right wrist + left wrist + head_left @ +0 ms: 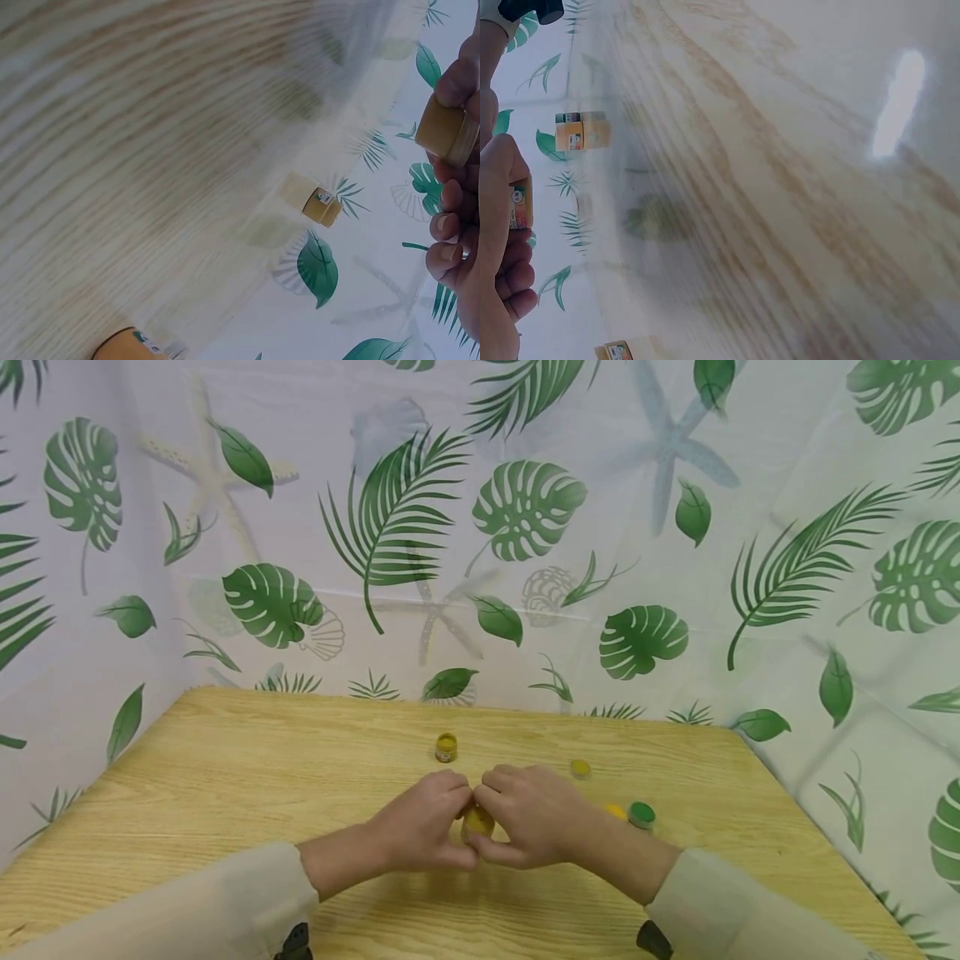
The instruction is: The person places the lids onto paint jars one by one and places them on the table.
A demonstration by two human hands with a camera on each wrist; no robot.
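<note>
Both hands meet over the table around one small paint jar (477,821), whose yellow top shows between the thumbs. My left hand (423,821) grips it from the left, with its label (519,206) visible in the left wrist view. From the right, my right hand (534,817) holds the same jar (441,129), fingers and thumb curled about it. The palms and parts of the fingers are hidden. Just beyond the hands an uncovered jar of yellow paint (446,747) stands upright on the table, also seen as a small jar (321,206) in the right wrist view.
A yellow lid (581,768) lies on the wooden table (300,743), right of the uncovered jar. Near my right forearm are an orange-yellow item (616,811), partly hidden, and a green-topped item (642,814). A leaf-patterned cloth (450,552) backs the table.
</note>
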